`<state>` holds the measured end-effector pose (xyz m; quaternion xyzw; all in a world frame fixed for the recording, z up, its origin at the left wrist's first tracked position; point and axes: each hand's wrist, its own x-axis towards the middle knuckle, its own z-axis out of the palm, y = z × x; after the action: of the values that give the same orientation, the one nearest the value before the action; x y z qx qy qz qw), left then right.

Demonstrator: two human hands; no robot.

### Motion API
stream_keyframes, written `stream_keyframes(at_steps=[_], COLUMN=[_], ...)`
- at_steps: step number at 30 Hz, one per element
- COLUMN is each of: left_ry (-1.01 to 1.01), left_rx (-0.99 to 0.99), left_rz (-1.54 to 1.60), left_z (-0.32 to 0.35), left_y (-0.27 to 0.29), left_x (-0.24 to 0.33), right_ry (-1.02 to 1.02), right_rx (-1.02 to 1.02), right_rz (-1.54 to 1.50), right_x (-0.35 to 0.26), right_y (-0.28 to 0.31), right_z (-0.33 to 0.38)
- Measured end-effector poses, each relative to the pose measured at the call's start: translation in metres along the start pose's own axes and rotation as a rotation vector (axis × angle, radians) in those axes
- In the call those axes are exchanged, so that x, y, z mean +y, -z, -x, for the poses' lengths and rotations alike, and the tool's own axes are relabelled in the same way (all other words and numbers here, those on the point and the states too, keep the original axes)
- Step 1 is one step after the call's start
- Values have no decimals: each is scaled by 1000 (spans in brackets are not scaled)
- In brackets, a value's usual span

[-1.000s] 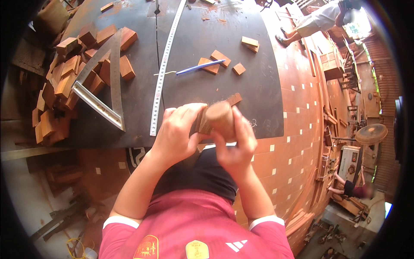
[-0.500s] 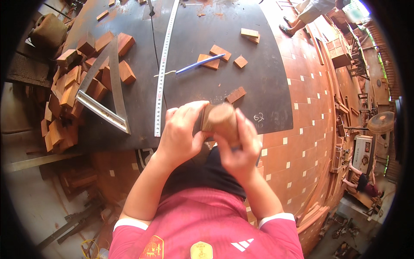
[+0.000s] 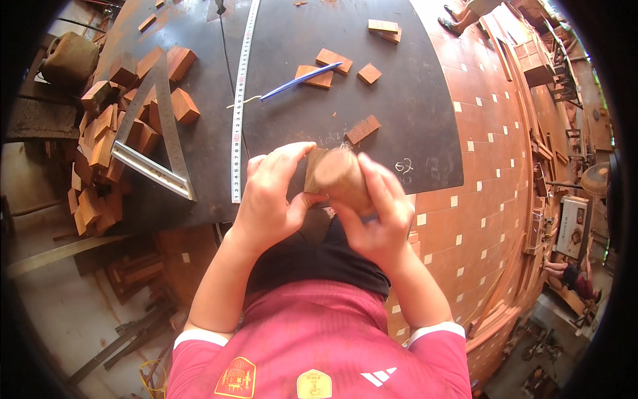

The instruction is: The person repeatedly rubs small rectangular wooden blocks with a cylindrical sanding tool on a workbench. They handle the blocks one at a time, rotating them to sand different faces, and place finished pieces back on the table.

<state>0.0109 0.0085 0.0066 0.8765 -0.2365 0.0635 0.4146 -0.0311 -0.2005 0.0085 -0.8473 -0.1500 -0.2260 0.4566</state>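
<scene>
My left hand (image 3: pixel 269 196) is closed on the edge of a small wooden block (image 3: pixel 314 174), just over the near edge of the dark table. Pressed close against that block is a brown wooden piece with a rounded end (image 3: pixel 337 174), blurred by motion, which my right hand (image 3: pixel 382 216) grips from the side. The contact between the two pieces is partly hidden. Just beyond them lies a loose reddish block (image 3: pixel 363 130). A blue pen (image 3: pixel 292 84) rests across another block (image 3: pixel 314 76) farther off.
A white measuring strip (image 3: pixel 238 126) runs up the dark table (image 3: pixel 299 136), left of the pen. Farther left, a metal triangular square (image 3: pixel 151 171) leans over a heap of wooden blocks (image 3: pixel 103 143). Tiled floor (image 3: pixel 458 246) lies to the right, with a person's legs (image 3: pixel 465 20) beyond.
The view has shifted slightly, so the table items sit a little farther left or higher. Both hands keep their holds, the rounded piece staying against the block.
</scene>
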Motion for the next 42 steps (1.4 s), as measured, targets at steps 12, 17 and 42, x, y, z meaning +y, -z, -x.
stream_keyframes(at_steps=[12,17,42], left_ry=[11,17,219], left_rx=[-34,-6,-126], left_rz=[-25,-2,102], left_z=[-1,0,-6], left_y=[2,0,31], left_x=[2,1,11], right_ry=[-31,-114,-422], right_rx=[51,133,128], right_rz=[-10,-53,-382], right_x=[-5,-2,6], right_y=[-4,-16,-19], right_z=[-1,-6,12])
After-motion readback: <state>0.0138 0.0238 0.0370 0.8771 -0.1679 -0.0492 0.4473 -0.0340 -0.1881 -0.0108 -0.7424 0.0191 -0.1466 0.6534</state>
